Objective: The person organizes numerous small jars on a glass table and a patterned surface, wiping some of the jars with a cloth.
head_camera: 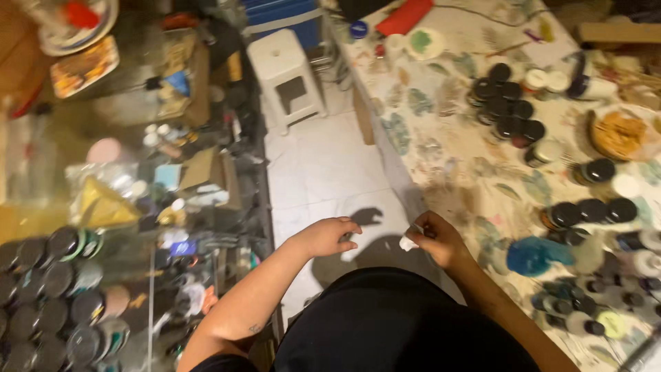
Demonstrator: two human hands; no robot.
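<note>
Right hand (441,240): your grip pinches a small white scrap (407,242) at the fingertips, held over the floor beside the bench (441,148).
Left hand (329,236): loosely curled, holding nothing, near the scrap for support.
Jars (506,107): clustered back, out of elbow reach.

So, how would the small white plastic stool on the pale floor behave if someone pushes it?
The small white plastic stool looks hollow and thin-walled, so probably light for its size. On the smooth pale tiled floor it would likely slide easily. It stands fairly tall on narrow legs, so a high push might tip it.
</note>
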